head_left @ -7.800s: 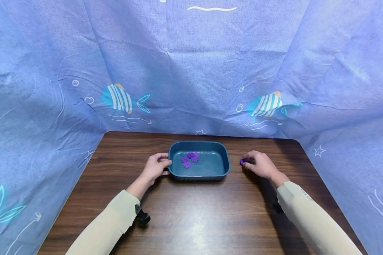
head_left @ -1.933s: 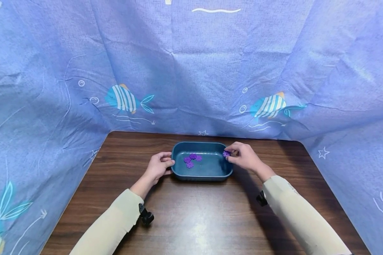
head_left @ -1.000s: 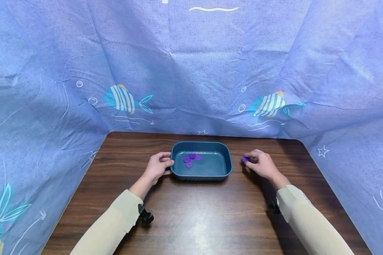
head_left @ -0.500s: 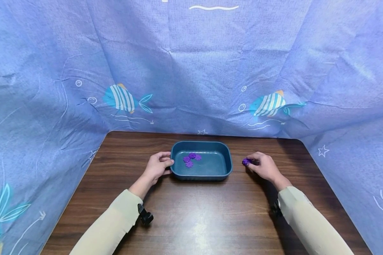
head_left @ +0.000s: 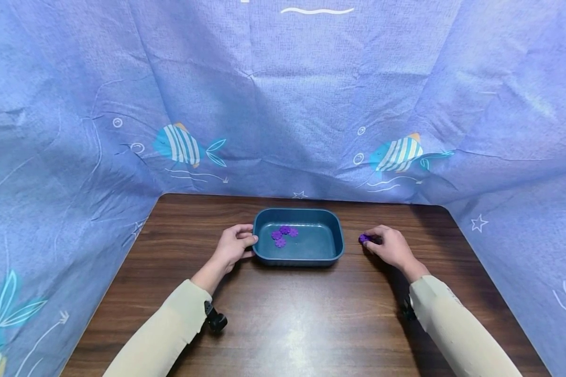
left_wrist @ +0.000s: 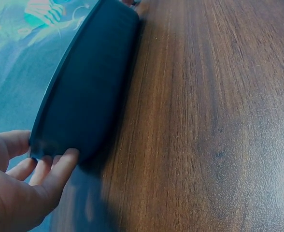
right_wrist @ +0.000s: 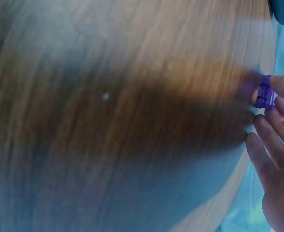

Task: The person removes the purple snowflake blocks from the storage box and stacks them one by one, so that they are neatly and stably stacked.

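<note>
My left hand (head_left: 232,246) holds the left end of a dark teal rectangular tray (head_left: 298,261), thumb on the rim and fingers against the outer wall. In the left wrist view the tray's long side (left_wrist: 91,72) runs away from the left hand (left_wrist: 31,183). Several small purple flower-shaped plastic pieces (head_left: 280,243) lie inside, toward its left half. Right of the tray, my right hand (head_left: 389,247) pinches a purple toothed piece (head_left: 363,238) low over the tabletop. The right wrist view shows this purple piece (right_wrist: 264,93) between thumb and fingers of the right hand (right_wrist: 279,159), looking layered.
The brown wood-grain table (head_left: 264,314) has rounded far corners. A blue cloth (head_left: 283,104) printed with fish hangs behind it and along both sides. A small black device (head_left: 215,318) is strapped to the left wrist.
About two seconds ago my right hand held a purple piece at the tray's right rim; it has since moved right and down to the table. The left hand keeps its hold on the tray.
</note>
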{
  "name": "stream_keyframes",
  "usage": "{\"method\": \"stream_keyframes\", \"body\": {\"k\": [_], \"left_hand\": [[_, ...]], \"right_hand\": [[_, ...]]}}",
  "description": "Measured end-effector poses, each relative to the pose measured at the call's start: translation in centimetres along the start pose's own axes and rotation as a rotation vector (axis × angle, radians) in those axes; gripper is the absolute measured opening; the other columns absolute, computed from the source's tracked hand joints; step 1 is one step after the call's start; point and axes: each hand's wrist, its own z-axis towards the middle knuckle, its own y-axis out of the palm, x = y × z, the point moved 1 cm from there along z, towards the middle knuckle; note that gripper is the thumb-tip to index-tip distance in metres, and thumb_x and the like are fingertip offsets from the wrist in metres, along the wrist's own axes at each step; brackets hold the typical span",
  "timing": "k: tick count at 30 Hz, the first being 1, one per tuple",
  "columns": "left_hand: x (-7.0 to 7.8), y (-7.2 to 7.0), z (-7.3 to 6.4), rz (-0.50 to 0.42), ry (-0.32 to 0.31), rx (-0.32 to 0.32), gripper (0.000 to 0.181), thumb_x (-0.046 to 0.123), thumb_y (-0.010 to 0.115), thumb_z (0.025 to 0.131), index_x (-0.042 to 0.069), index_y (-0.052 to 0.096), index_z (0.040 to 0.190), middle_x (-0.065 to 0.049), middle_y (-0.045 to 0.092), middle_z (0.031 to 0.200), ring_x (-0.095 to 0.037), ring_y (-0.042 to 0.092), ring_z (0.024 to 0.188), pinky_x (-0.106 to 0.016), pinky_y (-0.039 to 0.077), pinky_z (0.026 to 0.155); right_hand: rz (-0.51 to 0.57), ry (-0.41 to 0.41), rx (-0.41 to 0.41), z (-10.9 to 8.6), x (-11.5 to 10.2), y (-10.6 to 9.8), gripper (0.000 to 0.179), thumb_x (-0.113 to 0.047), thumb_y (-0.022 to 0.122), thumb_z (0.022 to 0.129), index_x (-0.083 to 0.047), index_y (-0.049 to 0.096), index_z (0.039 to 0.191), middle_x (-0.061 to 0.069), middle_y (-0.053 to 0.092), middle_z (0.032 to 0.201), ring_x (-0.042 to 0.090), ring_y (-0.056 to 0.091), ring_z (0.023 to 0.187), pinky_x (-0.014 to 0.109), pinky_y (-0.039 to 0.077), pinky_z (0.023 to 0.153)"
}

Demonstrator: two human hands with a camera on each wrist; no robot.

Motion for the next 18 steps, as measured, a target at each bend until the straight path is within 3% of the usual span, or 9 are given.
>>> {"method": "stream_keyframes", "body": {"k": [18], "left_hand": [[0.22,0.09,-0.13,0.001,-0.007,0.001,0.044,0.002,0.067,0.098,-0.001,0.057,0.140,-0.018,0.063,0.119,-0.018,0.067,0.097,-0.045,0.064,0.084]], "right_hand": [[-0.028,0.010,-0.003,-0.07,0.15,0.16,0.032,-0.023,0.076,0.092,-0.003,0.074,0.116,0.016,0.072,0.116,0.037,0.067,0.108,0.057,0.054,0.094]]}}
